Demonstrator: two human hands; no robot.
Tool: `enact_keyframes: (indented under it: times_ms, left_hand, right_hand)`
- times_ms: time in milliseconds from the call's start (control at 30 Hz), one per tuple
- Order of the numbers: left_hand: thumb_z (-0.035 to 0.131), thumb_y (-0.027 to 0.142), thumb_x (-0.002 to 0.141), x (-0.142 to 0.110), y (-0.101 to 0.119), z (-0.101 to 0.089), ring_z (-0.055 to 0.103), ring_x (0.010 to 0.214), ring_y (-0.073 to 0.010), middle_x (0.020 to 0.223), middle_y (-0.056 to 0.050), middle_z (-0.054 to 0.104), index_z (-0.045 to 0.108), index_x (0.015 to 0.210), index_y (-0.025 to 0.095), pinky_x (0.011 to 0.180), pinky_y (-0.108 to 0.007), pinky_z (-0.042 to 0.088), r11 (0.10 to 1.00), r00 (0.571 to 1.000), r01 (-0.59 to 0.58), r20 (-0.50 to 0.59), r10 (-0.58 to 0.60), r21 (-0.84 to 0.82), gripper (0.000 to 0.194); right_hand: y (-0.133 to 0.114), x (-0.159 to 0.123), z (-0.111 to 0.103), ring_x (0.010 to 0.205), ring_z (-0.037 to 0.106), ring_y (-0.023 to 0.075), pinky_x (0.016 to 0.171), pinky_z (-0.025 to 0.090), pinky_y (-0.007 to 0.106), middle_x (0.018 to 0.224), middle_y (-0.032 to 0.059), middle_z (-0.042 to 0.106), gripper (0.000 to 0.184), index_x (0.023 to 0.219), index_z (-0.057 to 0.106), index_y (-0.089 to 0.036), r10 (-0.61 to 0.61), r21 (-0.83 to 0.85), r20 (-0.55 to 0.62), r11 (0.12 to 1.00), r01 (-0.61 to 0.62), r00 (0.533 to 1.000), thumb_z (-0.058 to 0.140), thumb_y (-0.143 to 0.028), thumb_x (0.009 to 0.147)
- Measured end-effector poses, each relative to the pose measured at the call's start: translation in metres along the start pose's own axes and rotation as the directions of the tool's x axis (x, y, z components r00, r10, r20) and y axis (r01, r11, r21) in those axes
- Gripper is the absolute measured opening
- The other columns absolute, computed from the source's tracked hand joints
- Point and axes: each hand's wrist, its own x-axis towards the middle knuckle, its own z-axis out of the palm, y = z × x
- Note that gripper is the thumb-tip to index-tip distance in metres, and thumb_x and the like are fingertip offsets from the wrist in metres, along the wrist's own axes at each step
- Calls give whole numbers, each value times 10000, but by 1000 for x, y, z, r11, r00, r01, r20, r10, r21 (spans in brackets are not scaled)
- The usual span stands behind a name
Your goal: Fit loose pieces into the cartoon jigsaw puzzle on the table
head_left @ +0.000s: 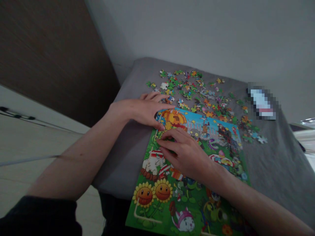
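Note:
A colourful cartoon jigsaw board (pixel 157 203) with sunflowers and a pumpkin lies on a grey cushioned surface (pixel 118 164). My left hand (pixel 145 109) rests flat at the board's upper left corner, fingers stretched out, thumb touching the edge. My right hand (pixel 183 152) lies on the board just below it, fingers together and pressed down on the picture near the left edge. Whether a piece sits under those fingertips is hidden. Several loose puzzle pieces (pixel 194 91) are scattered beyond the board.
A blurred-out small object (pixel 262 103) lies at the far right of the grey surface. A white wall (pixel 197 32) rises behind, a dark wooden panel (pixel 49 55) stands at the left, and pale floor (pixel 29 147) shows below it.

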Motion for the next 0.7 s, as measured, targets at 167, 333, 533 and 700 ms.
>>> enact_keyframes:
  times_ms: [167,333,533,700]
  left_hand:
    - [680,729,746,0,-2,2,43,1574,-427,1762,-22,104,289,1630,422,1255,-616,114,1000,1000,1,-12,-1,-8,1014]
    - [684,725,747,2,-5,4,66,1570,-419,1751,-23,151,280,1629,438,1250,-619,126,1000,1000,-7,-24,7,3,1012]
    - [660,721,778,1,-1,1,69,1572,-425,1755,-44,118,264,1643,399,1252,-608,127,1000,1000,9,12,-9,28,1005]
    - [661,694,794,0,2,0,56,1581,-404,1758,-60,105,269,1646,370,1261,-586,119,999,1000,7,19,-8,38,993]
  right_hand:
    - [-1,-1,-1,1039,630,248,959,522,422,1096,98,725,211,1056,783,-151,-21,1,2,1000,21,1000,579,-169,1003]
    - [-6,-4,-3,1016,621,238,945,526,400,1048,94,722,203,1028,788,-158,-53,31,26,998,52,998,587,-174,1004]
    - [-8,-7,-4,1006,612,226,933,517,382,1039,78,716,195,1030,786,-173,-66,61,17,996,64,998,593,-186,1009]
    - [-9,-8,-3,990,620,237,912,521,393,1020,83,715,180,1014,790,-167,-67,81,18,995,65,998,611,-173,993]
